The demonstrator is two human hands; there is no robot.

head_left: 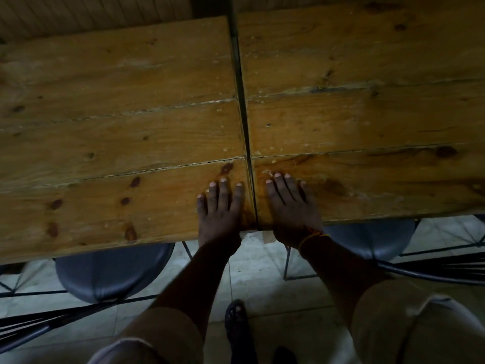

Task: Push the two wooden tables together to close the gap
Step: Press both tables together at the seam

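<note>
Nearest: tiled floor (262, 271), two dark round stools (110, 274) tucked under the near edges. Left hand (220, 214) lies flat on the left counter (118, 143), right hand (291, 211) flat on the right counter (367, 119); fingers (224, 191) spread, holding nothing. A thin dark gap (242, 106) between the counters widens farther back.

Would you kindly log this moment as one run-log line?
left hand: flat on left table | right hand: flat on right table | gap: narrow, wider at far end
</note>
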